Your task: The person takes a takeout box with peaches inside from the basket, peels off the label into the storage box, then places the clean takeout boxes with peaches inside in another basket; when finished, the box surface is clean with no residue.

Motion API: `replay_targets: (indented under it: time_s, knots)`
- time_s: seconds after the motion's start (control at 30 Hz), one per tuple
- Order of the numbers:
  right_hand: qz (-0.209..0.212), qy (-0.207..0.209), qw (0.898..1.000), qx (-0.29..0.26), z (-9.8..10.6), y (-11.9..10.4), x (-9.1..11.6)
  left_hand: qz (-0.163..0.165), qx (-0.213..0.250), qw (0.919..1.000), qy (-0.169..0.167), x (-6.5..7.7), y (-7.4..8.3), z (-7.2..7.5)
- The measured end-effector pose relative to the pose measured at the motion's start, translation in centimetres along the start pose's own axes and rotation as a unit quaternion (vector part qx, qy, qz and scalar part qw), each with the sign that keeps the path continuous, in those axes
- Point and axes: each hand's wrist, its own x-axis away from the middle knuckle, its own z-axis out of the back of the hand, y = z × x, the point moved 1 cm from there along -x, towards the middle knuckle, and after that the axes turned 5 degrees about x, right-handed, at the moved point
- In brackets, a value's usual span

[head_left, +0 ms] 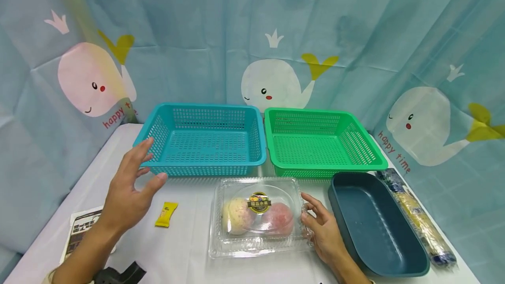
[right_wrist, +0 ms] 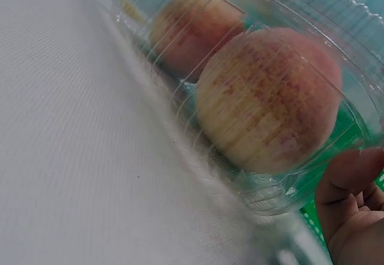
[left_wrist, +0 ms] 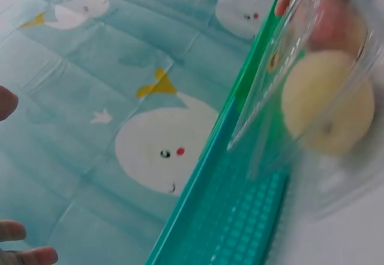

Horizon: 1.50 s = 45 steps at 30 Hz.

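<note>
At the right edge of the box: right hand (head_left: 325, 231), thumb and curled fingers pinching the rim.
Above the tabletop, left side: left hand (head_left: 132, 187), released, thumb and fingers spread apart, positioned in front of the blue basket's left end.
Clear box (head_left: 246, 248): transparent plastic with ribbed edges, at the middle of the near tabletop (head_left: 181, 253); cannot tell whether its whole base rests flat.
Box contents: two round fruits side by side, a pale yellow fruit (head_left: 238, 215) on the left, a pink fruit (head_left: 279, 218) on the right.
Box label (head_left: 259, 203): dark and gold, on top of the lid.
Yellow sachet (head_left: 167, 214): flat on the tabletop, between left hand and box.
Printed sheet (head_left: 80, 227): far left, partly covered by the left forearm.
Dark blue tray (head_left: 378, 227): just right of the right hand.
Long wrapped packet (head_left: 422, 222): along the tray's right side, yellow middle, dark ends.
Blue basket (head_left: 213, 169): behind the box, to the left.
Green basket (head_left: 327, 166): beside the blue basket, to the right.
Curtain (head_left: 197, 25): light blue backdrop with whale prints.
</note>
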Motion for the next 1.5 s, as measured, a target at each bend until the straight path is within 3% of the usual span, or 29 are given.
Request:
replay_targets:
  time_s: [0.33,0.7,1.07,1.23,1.5]
  knots:
    - [0.009,-0.003,1.000,0.003,0.0,0.1,0.0,-0.012,0.103,0.9942,-0.027,1.6,0.7,-2.3]
    - [0.007,0.006,1.000,0.002,0.0,0.1,0.1,0.066,0.122,0.9868,-0.085,3.7,0.3,-5.5]
    - [0.004,0.006,1.000,0.002,0.0,0.1,0.1,0.117,0.167,0.9678,-0.148,5.0,-0.5,-8.1]
    - [0.004,0.006,1.000,0.004,0.0,0.2,0.1,0.158,0.196,0.9547,-0.160,5.4,-0.7,-8.9]
    - [0.001,0.008,1.000,0.008,0.0,0.2,0.1,0.219,0.197,0.9378,-0.183,5.4,-0.6,-9.8]
